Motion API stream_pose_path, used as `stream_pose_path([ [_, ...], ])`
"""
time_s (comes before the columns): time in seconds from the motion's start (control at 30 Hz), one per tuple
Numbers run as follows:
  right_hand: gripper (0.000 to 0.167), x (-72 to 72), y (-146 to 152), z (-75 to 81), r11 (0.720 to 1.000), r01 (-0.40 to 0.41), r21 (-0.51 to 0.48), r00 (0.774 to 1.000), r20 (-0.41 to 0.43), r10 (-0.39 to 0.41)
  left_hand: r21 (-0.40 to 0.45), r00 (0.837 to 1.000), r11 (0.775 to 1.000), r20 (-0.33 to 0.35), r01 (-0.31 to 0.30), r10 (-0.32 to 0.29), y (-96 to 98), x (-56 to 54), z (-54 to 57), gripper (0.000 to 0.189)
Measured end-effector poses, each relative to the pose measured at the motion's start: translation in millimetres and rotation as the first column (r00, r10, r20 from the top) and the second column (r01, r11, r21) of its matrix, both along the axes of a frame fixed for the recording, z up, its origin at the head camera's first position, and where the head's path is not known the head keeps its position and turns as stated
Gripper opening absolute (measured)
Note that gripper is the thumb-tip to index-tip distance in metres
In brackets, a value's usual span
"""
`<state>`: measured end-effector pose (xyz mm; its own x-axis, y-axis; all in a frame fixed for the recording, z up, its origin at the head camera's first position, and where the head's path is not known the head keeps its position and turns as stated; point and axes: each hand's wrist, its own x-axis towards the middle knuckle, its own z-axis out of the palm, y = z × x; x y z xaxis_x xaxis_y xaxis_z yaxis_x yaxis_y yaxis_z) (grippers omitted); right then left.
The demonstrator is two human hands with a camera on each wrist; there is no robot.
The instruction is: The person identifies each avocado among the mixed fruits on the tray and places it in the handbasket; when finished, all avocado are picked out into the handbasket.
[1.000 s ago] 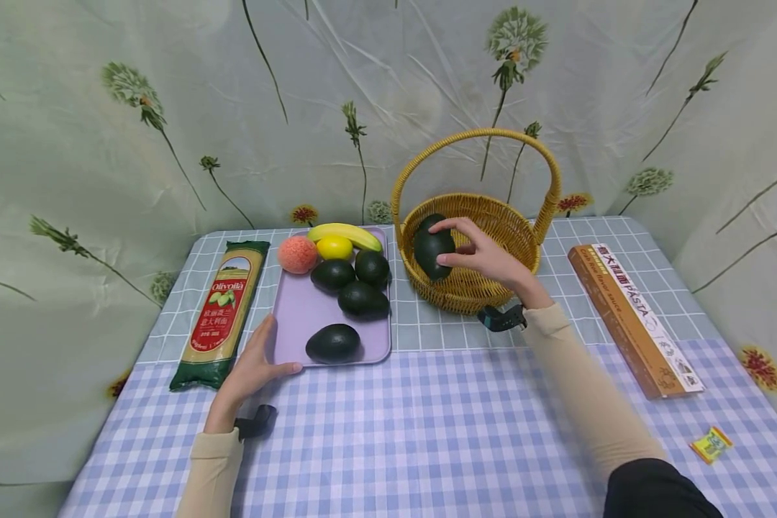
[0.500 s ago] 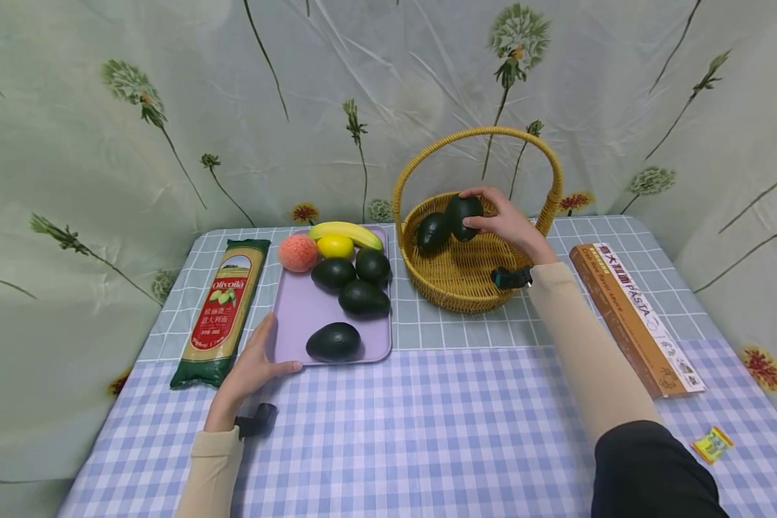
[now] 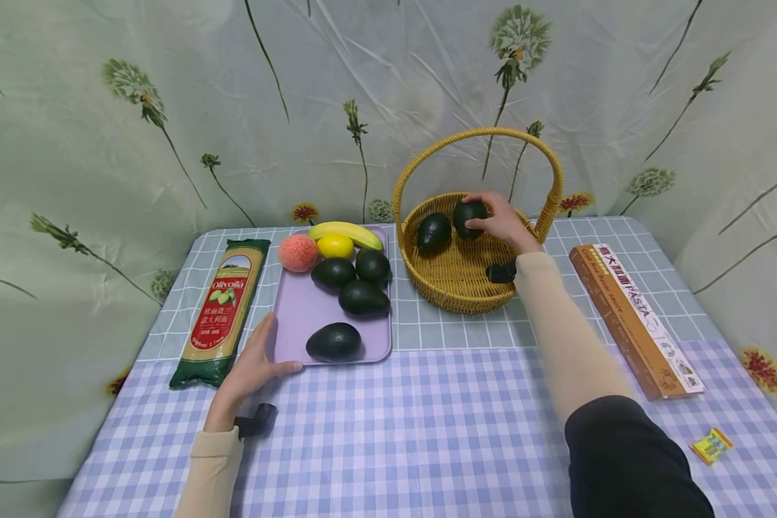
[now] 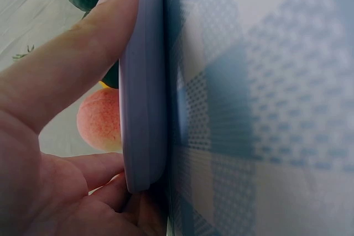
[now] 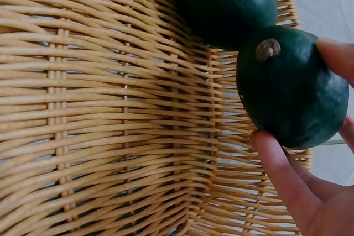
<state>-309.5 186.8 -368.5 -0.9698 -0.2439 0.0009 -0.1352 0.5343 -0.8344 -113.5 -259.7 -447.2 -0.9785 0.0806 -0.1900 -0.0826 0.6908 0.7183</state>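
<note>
My right hand (image 3: 500, 218) holds a dark green avocado (image 3: 469, 218) between thumb and fingers, inside the back of the yellow wicker basket (image 3: 460, 298). A second avocado (image 3: 434, 232) lies in the basket just left of it. In the right wrist view the held avocado (image 5: 293, 89) shows its stem scar and appears to touch the other avocado (image 5: 227, 6). My left hand (image 3: 252, 363) grips the near left corner of a lilac tray (image 3: 291, 316), thumb at the front rim and fingers along the left side. Several avocados, one of them an avocado (image 3: 334, 342) near the front, lie on the tray.
Also on the tray are a peach (image 3: 298, 253), a lemon (image 3: 334, 247) and a banana (image 3: 346, 234). A spaghetti bag (image 3: 221, 313) lies left of it. Right of the basket are a pasta box (image 3: 636, 320) and a small yellow packet (image 3: 711, 446). The basket's tall handle (image 3: 479, 132) arches overhead.
My right hand has set one avocado at the basket's left, or uncovered it there, and moved the held avocado rightward and back, then slightly lower. My left hand has stayed at the tray corner.
</note>
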Motion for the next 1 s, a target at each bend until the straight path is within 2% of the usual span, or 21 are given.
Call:
stream_pose_path([
  [0.2, 0.042, -2.9, -1, -6.3, 0.988, 0.064, 0.14, 0.997, -0.048, -0.058, 0.001, 1.0, 1.0, -0.001, 0.003, -0.003, 0.2, -0.1, 0.0, 0.114],
  [0.33, 0.041, -3.7, -2, -7.8, 0.977, 0.088, 0.195, 0.994, -0.075, -0.074, 0.002, 1.0, 1.0, 0.0, 0.002, -0.002, 0.4, 0.5, 0.4, 0.114],
  [0.63, 0.039, 2.2, -2, -5.1, 0.981, 0.044, 0.189, 0.999, -0.012, -0.042, 0.004, 1.0, 1.0, 0.003, -0.001, 0.001, -1.6, 0.4, -3.0, 0.115],
  [0.77, 0.038, 6.2, 2, -3.7, 0.985, 0.046, 0.167, 0.999, -0.018, -0.044, 0.002, 1.0, 1.0, 0.005, -0.002, 0.002, -1.3, 0.7, -2.3, 0.115],
  [0.83, 0.039, 9.0, 4, -2.3, 0.991, 0.048, 0.126, 0.999, -0.016, -0.046, 0.004, 1.0, 1.0, 0.007, -0.001, 0.001, -0.8, 0.9, -1.4, 0.115],
  [0.9, 0.039, 12.1, 5, -0.2, 0.998, 0.041, 0.056, 0.999, 0.003, -0.042, 0.001, 1.0, 1.0, 0.01, -0.002, 0.002, -0.4, 0.8, -0.7, 0.115],
  [1.0, 0.04, 17.7, 5, 4.4, 0.997, -0.008, -0.074, 0.999, 0.031, 0.01, 0.001, 1.0, 1.0, 0.008, -0.002, 0.002, -0.3, 1.0, -0.5, 0.115],
])
